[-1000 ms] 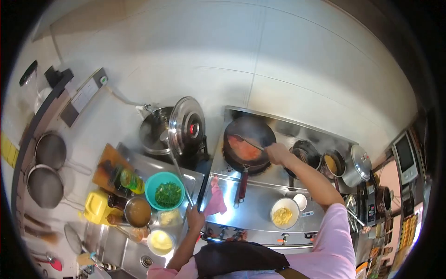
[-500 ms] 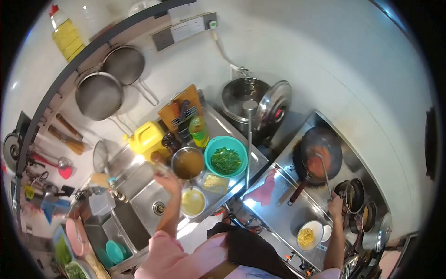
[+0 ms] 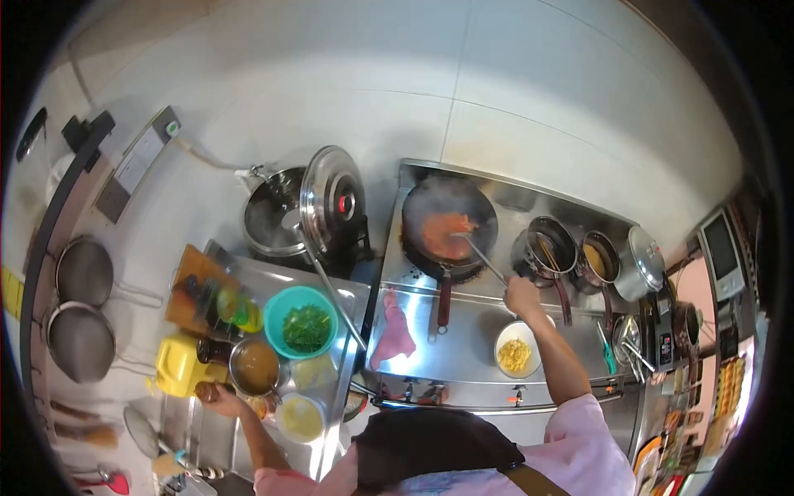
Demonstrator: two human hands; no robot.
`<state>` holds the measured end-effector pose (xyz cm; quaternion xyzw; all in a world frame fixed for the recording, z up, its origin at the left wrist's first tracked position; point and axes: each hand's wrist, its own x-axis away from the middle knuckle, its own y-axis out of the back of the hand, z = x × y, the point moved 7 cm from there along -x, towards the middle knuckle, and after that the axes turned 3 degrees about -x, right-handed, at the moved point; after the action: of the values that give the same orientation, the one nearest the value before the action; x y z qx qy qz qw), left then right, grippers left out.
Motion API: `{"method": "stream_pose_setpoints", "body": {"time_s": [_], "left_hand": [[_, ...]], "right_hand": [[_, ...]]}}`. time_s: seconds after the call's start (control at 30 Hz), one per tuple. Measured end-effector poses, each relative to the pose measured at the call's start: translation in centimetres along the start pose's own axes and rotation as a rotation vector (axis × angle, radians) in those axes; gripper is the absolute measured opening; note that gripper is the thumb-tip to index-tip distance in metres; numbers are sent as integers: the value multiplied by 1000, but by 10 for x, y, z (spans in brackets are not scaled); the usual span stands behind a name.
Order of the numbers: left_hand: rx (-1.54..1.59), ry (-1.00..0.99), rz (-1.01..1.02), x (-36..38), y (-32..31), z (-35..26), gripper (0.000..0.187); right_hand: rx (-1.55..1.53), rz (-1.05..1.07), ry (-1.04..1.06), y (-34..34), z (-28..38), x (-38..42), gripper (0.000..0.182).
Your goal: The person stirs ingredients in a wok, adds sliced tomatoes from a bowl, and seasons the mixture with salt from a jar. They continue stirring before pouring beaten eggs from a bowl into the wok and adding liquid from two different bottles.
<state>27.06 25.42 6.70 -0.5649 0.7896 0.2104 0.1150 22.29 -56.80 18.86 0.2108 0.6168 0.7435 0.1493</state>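
My right hand (image 3: pixel 523 296) is closed round the handle of a long metal ladle (image 3: pixel 486 259), whose head rests among red, steaming food (image 3: pixel 445 235) in a dark wok (image 3: pixel 482 202) on the stove. Low at the left, my left hand (image 3: pixel 222 400) is wrapped round a small brown bottle (image 3: pixel 206 391). This bottle is beside a yellow jug (image 3: pixel 179 365) and a pot of brown liquid (image 3: pixel 254 366). Below my right forearm stands a white bowl (image 3: pixel 504 335) of yellow food, which looks like scrambled egg.
A teal bowl (image 3: pixel 272 322) of chopped greens stands right of a green bottle (image 3: pixel 240 310). Behind it is a large steaming pot (image 3: pixel 263 248) with its lid (image 3: pixel 332 198) leaning on it. A pink cloth (image 3: pixel 395 332) lies below the wok. Dark saucepans (image 3: pixel 552 246) stand to the right.
The view has swung right, toward the stove. The ladle has stayed in the wok in my right hand. My left hand is still at the brown bottle, whose grip now shows more clearly.
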Motion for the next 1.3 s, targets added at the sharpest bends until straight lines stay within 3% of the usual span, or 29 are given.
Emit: {"method": "stream_pose_setpoints", "body": {"time_s": [0.03, 0.07, 0.23, 0.33, 0.4, 0.47, 0.53, 0.6, 0.67, 0.8, 0.9, 1.0, 1.1, 1.2, 1.3], "left_hand": [[6, 10, -49, 2, 7, -14, 63], [139, -122, -45, 0, 12, -27, 63], [-69, -298, -9, 41, 7, -149, 64], [34, -249, 248, 95, -36, -223, 70], [-31, -219, 534, 129, -80, -239, 82], [101, -448, 666, 183, -128, -273, 83], [217, -286, 945, 243, -166, -304, 71], [324, -375, 1191, 298, -210, -333, 67], [179, -496, 1307, 346, -237, -355, 65], [-425, -874, 1463, 426, -290, -367, 67], [-788, -1119, 1566, 467, -316, -374, 61], [-884, -1254, 1469, 489, -333, -393, 56], [-891, -1274, 1377, 482, -353, -407, 35], [-940, -1270, 1361, 462, -354, -399, 33], [-863, -1213, 1376, 450, -342, -375, 54]], "right_hand": [[-24, -9, -5, -6, -3, -5, 40], [-48, -14, -10, -12, -6, -7, 40], [-24, 34, -42, -30, -14, -16, 44], [-34, 69, -25, 7, -10, 3, 43], [8, 98, -6, 13, -18, 14, 43], [-17, 101, -43, 9, -23, 19, 42], [-102, 84, -72, 0, -33, 31, 41], [-239, 27, -67, -9, -42, 31, 41], [-433, -17, -104, -31, -58, 30, 43], [-672, -122, -117, -46, -80, 39, 44], [-752, -176, -106, -46, -94, 48, 51], [-800, -156, -132, -40, -105, 54, 52], [-800, -154, -148, -36, -112, 56, 52], [-795, -168, -136, -29, -112, 61, 51], [-764, -165, -106, -21, -106, 60, 46]]}}
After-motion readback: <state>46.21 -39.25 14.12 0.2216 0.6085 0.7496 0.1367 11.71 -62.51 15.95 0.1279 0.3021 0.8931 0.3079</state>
